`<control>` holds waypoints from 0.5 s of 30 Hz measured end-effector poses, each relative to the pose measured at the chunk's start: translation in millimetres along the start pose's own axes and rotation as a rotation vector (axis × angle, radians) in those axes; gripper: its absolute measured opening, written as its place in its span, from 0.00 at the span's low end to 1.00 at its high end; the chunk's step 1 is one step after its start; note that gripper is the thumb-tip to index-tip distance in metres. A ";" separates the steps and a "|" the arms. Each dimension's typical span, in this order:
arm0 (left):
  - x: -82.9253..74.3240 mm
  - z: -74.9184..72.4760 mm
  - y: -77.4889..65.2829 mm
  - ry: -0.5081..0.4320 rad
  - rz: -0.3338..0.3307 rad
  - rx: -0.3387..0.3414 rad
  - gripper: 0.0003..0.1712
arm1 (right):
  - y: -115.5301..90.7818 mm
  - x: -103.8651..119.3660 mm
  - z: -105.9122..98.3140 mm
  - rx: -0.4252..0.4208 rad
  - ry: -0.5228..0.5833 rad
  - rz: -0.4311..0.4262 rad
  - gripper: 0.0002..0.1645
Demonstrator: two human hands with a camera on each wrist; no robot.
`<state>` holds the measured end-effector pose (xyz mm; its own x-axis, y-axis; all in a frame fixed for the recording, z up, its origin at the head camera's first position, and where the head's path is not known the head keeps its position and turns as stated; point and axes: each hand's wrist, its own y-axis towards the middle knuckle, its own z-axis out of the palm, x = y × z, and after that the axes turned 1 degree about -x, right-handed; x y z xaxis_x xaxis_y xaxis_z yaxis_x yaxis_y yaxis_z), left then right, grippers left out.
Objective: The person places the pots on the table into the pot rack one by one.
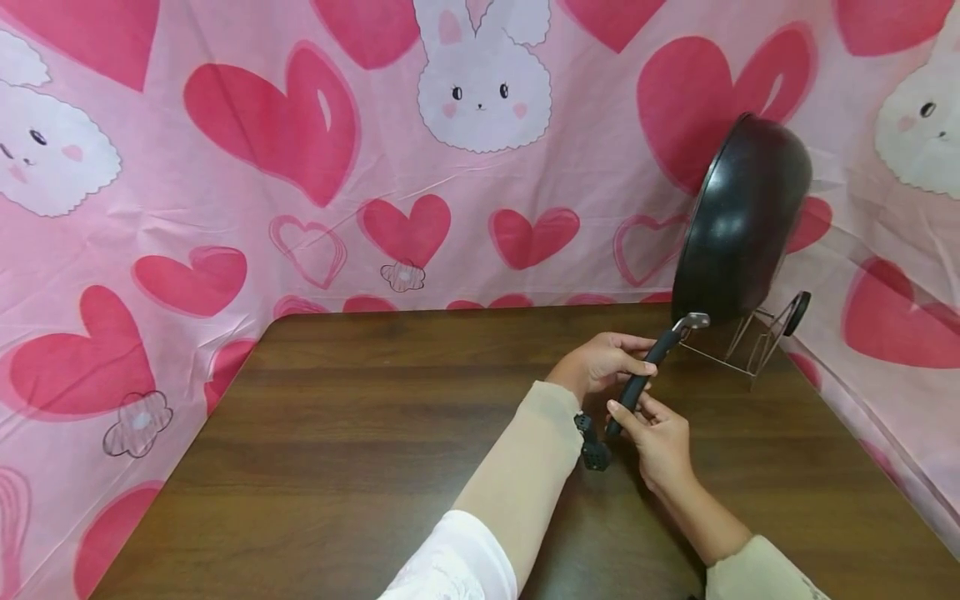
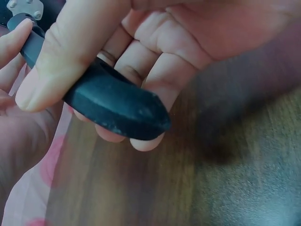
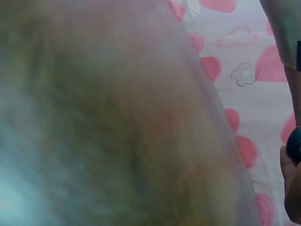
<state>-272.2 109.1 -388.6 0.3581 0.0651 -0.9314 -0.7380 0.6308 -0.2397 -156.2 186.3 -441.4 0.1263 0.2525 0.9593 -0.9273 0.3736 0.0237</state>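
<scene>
A black wok (image 1: 742,221) stands tilted up on its side at the back right, its handle pointing down towards me. My left hand (image 1: 603,362) grips the black handle (image 2: 120,101) on the part closer to the wok. Near the handle's free end, my right hand (image 1: 660,437) pinches it between thumb and fingers. A metal bracket (image 1: 692,322) joins handle and wok. Below the wok stands a thin wire rack (image 1: 738,367), partly hidden behind it. The left wrist view shows the handle's end between a thumb and curled fingers.
The brown wooden table (image 1: 360,433) reaches back to a pink cloth (image 1: 480,187) with hearts and rabbits, which also hangs at both sides. A round black piece (image 1: 797,313) sits at the rack's right. Most of the right wrist view is blurred.
</scene>
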 end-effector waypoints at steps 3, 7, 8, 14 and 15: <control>4.1 -1.4 0.5 -0.002 -0.022 -0.012 0.25 | -2.8 -0.3 -1.3 0.015 -0.004 0.026 0.21; 9.8 -2.9 1.8 -0.001 -0.055 -0.011 0.24 | -6.0 0.4 -3.9 0.046 0.017 0.067 0.11; 10.8 -3.4 2.3 -0.002 -0.059 -0.010 0.24 | -6.3 0.8 -4.6 0.056 0.025 0.073 0.12; 11.3 -7.7 3.2 0.004 -0.067 0.000 0.24 | -6.9 4.5 -4.4 0.091 0.029 0.101 0.15; 10.6 -8.5 2.5 0.008 -0.070 0.004 0.24 | -7.2 5.1 -3.4 0.088 0.025 0.112 0.15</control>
<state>-275.2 104.8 -401.5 0.4042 0.0145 -0.9146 -0.7088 0.6370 -0.3031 -147.7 187.9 -437.7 0.0276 0.3111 0.9500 -0.9634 0.2619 -0.0577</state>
